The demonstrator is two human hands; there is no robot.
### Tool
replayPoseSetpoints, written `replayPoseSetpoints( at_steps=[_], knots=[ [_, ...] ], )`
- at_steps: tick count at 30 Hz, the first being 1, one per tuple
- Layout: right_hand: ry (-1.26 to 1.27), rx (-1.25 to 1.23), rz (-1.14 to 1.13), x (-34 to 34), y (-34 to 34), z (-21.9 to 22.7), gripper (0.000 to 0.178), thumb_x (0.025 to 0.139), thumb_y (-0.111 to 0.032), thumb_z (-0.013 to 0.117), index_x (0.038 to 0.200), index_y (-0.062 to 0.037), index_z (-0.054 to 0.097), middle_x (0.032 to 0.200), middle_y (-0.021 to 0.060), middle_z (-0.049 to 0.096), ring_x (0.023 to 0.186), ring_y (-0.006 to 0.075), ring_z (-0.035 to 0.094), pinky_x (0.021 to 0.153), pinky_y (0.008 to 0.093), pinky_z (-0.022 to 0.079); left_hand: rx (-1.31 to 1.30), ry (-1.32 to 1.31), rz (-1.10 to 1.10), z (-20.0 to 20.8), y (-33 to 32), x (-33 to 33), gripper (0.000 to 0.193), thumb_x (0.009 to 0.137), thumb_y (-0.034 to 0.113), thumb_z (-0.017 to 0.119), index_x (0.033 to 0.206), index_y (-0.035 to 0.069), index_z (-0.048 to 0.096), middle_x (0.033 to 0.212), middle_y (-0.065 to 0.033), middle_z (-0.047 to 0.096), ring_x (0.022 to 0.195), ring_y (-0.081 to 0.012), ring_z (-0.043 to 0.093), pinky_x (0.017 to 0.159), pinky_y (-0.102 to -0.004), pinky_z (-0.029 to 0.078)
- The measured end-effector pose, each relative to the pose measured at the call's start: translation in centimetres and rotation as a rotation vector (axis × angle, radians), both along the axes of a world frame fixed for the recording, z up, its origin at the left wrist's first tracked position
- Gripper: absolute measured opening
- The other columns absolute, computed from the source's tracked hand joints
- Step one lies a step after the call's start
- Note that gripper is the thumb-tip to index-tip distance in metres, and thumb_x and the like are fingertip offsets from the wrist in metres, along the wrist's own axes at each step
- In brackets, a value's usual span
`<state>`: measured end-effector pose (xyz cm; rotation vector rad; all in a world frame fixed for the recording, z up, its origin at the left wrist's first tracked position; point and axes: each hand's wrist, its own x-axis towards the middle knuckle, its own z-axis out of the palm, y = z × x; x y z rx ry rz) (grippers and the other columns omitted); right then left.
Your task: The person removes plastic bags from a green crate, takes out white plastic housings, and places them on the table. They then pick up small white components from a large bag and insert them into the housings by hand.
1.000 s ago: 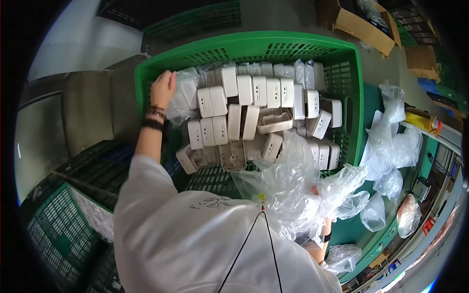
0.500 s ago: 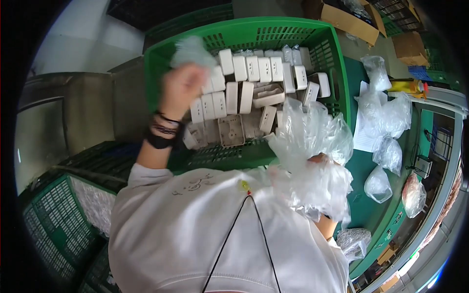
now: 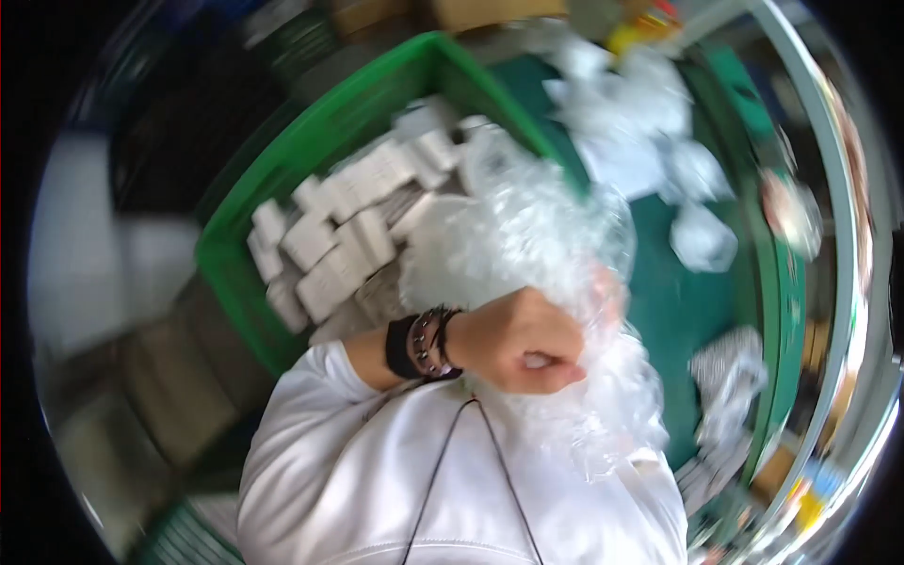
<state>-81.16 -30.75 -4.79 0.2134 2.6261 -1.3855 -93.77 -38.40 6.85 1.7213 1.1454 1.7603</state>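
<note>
A big bunch of clear plastic bags (image 3: 565, 221) spreads in front of my chest, over the near right side of the green crate. My left hand (image 3: 527, 344), with dark bands on its wrist, is curled closed against the bunch and seems to grip plastic; a small pale spot shows between its fingers. Most of my right hand (image 3: 607, 294) is hidden by the bags it holds, with only a blurred patch of skin showing through. White plastic housings (image 3: 363, 184) lie in rows inside the green crate (image 3: 235, 202), left of the bags.
To the right is a green table (image 3: 683, 301) with filled clear bags (image 3: 702, 240) and a white sheet (image 3: 617, 165). A grey bundle in plastic (image 3: 725, 377) lies nearer me. A metal rail (image 3: 829, 179) runs along the right. Cardboard boxes (image 3: 499, 11) stand at the back.
My left hand has come from above the crate's left side, rightward and nearer, to the bunch of bags. The view has turned right, so crate and table appear rotated and blurred.
</note>
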Motion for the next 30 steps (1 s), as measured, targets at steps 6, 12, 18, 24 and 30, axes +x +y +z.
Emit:
replayPoseSetpoints(
  at_steps=[6, 12, 18, 24, 30],
  knots=[
    [-0.151, 0.054, -0.312, 8.6, 6.4, 5.0, 0.030, 0.077, -0.015, 0.056, 0.105, -0.0037, 0.051, 0.103, 0.0096, 0.052, 0.099, 0.0231, 0.048, 0.092, 0.0350, 0.034, -0.339, -0.500, -0.137, -0.4, 7.9, 4.8, 0.016, 0.075, 0.008, 0.054, 0.064, 0.003, 0.044, 0.057, -0.0052, 0.040, 0.049, -0.0141, 0.035, 0.047, -0.0238, 0.029],
    [0.573, -0.196, -0.809, 14.3, 10.5, 4.6, 0.039, 0.084, -0.022, 0.052, 0.118, -0.0047, 0.042, 0.113, 0.0079, 0.046, 0.104, 0.0217, 0.045, 0.093, 0.0324, 0.036, -0.503, -0.289, -0.336, 0.0, 18.2, 10.7, 0.014, 0.079, 0.012, 0.053, 0.082, 0.001, 0.046, 0.074, -0.0071, 0.048, 0.064, -0.0159, 0.045, 0.060, -0.0248, 0.037],
    [0.882, -1.035, -0.891, 25.4, 20.4, 1.9, 0.054, 0.088, -0.031, 0.044, 0.131, -0.0029, 0.025, 0.130, 0.0126, 0.035, 0.115, 0.0233, 0.039, 0.095, 0.0364, 0.037, -0.349, 0.231, -0.289, -0.9, 30.4, 16.0, 0.053, 0.075, 0.029, 0.065, 0.113, 0.001, 0.042, 0.103, -0.0127, 0.048, 0.096, -0.0228, 0.048, 0.085, -0.0315, 0.038],
    [0.575, -1.218, -1.073, 29.2, 23.4, -1.9, 0.053, 0.089, -0.032, 0.041, 0.131, -0.0049, 0.024, 0.131, 0.0127, 0.033, 0.118, 0.0240, 0.036, 0.098, 0.0385, 0.032, -0.728, -0.098, -0.684, -5.3, 33.4, 24.9, 0.109, 0.057, 0.037, 0.079, 0.134, 0.004, 0.010, 0.128, -0.0167, 0.033, 0.119, -0.0260, 0.034, 0.099, -0.0350, 0.027],
    [0.973, -1.638, -0.973, 24.2, 30.1, -7.0, 0.053, 0.089, -0.032, 0.042, 0.131, -0.0057, 0.024, 0.131, 0.0127, 0.033, 0.119, 0.0244, 0.034, 0.100, 0.0391, 0.030, -0.923, -0.065, -0.837, -5.9, 35.8, 26.8, 0.108, 0.055, 0.032, 0.081, 0.134, 0.004, 0.012, 0.129, -0.0135, 0.033, 0.120, -0.0226, 0.032, 0.099, -0.0349, 0.027]
  ],
)
